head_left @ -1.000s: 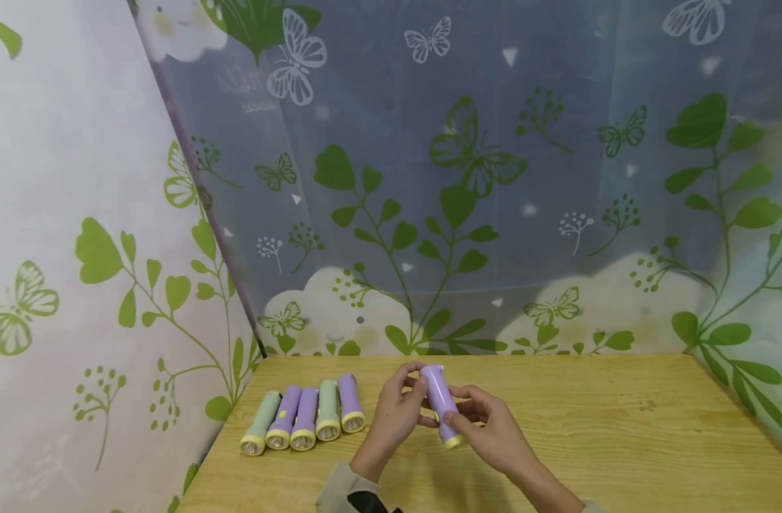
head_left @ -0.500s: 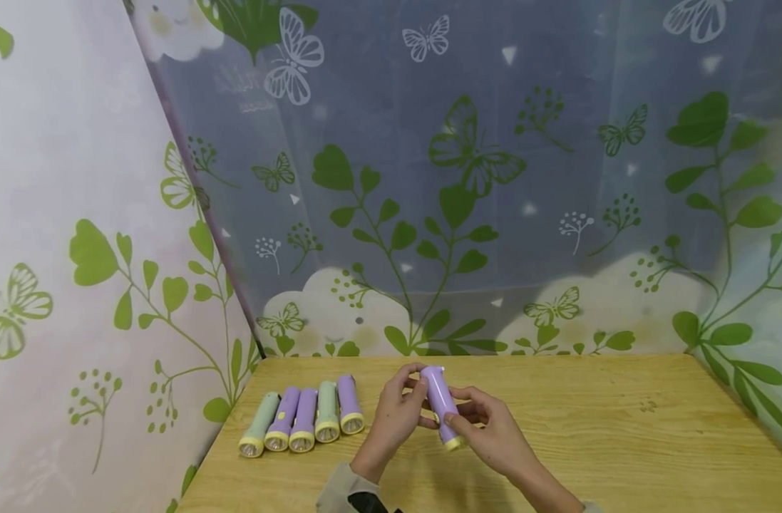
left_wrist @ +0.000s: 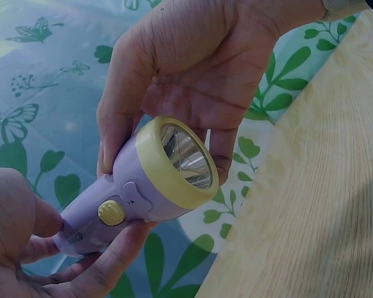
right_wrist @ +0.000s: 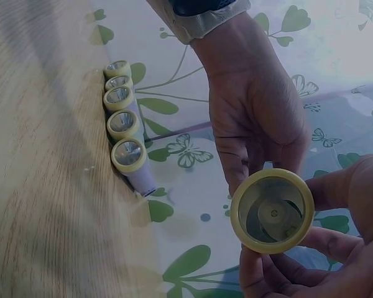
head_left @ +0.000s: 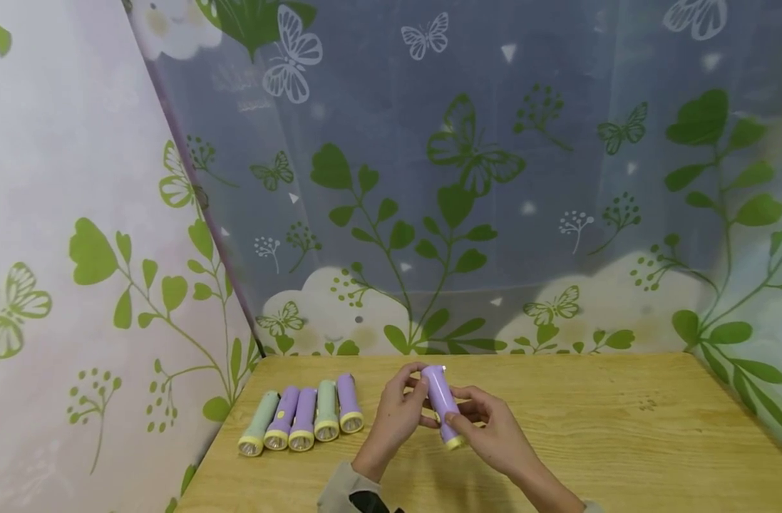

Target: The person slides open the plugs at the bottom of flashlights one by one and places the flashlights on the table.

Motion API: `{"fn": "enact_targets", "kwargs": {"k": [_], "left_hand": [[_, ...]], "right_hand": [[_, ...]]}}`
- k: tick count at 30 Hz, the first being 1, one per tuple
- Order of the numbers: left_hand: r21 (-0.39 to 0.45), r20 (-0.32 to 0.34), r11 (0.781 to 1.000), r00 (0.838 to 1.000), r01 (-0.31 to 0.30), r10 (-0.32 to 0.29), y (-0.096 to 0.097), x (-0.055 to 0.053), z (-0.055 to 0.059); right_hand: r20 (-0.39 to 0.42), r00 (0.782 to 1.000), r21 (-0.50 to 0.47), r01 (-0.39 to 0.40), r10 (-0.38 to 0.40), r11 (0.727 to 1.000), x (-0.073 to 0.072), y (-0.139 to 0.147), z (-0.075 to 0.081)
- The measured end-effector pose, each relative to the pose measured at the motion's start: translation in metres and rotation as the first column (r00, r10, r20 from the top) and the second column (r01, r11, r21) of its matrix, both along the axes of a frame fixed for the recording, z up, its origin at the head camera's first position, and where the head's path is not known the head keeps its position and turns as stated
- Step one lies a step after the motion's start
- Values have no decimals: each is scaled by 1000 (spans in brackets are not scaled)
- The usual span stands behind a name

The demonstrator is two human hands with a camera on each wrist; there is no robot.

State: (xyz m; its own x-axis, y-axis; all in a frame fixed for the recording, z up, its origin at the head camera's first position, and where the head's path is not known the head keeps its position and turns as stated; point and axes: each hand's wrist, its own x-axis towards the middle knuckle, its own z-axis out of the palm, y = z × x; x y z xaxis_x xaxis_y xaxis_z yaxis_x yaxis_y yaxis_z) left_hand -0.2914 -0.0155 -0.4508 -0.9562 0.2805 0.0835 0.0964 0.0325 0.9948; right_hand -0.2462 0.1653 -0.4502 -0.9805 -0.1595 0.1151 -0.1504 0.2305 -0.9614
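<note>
Both hands hold a purple flashlight (head_left: 440, 399) with a yellow rim, tilted so its lens end points down toward the person in the head view. My left hand (head_left: 398, 410) grips its tail end and side. Nearer the lens end, my right hand (head_left: 496, 433) holds it between thumb and fingers. The left wrist view shows a yellow button (left_wrist: 111, 212) on the flashlight's body (left_wrist: 81, 226) and a clear lens (left_wrist: 185, 155) over a silvery reflector. In the right wrist view the yellow-rimmed lens (right_wrist: 272, 211) faces the camera.
Several flashlights lie in a row on the left of the wooden table (head_left: 596, 427), lenses toward the person: some green (head_left: 260, 420), some purple (head_left: 304, 417). A patterned curtain (head_left: 391, 178) hangs behind the table, and a pale one (head_left: 108, 178) stands along its left side.
</note>
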Motion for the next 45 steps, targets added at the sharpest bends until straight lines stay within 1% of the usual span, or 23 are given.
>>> {"fn": "enact_targets", "kwargs": {"k": [5, 10, 21, 28, 32, 36, 39, 45], "left_hand": [[-2, -9, 1000, 1000, -2, 2, 1, -1, 1], [1, -17, 1000, 1000, 2, -2, 0, -2, 0], [9, -7, 1000, 1000, 9, -9, -1, -1, -2], [11, 19, 998, 998, 61, -62, -1, -2, -3], [4, 39, 997, 996, 82, -82, 1, -1, -3], [-2, 49, 997, 996, 81, -80, 3, 1, -3], [0, 50, 997, 996, 76, -76, 4, 2, -3], [-4, 40, 998, 997, 68, -68, 6, 1, 0]], "right_hand": [[-16, 1000, 13, 6, -5, 1000, 0, 0, 1], [-19, 1000, 11, -7, 7, 1000, 0, 0, 2], [-12, 999, 21, -32, 33, 999, 1, 1, 1], [-20, 998, 33, -57, 58, 998, 3, 2, -1], [-10, 997, 44, -75, 75, 996, 4, 3, -3], [30, 996, 39, -82, 81, 996, 5, 5, -2], [41, 996, 34, -80, 78, 996, 6, 4, -1], [-27, 997, 81, -71, 73, 994, 3, 4, 0]]}}
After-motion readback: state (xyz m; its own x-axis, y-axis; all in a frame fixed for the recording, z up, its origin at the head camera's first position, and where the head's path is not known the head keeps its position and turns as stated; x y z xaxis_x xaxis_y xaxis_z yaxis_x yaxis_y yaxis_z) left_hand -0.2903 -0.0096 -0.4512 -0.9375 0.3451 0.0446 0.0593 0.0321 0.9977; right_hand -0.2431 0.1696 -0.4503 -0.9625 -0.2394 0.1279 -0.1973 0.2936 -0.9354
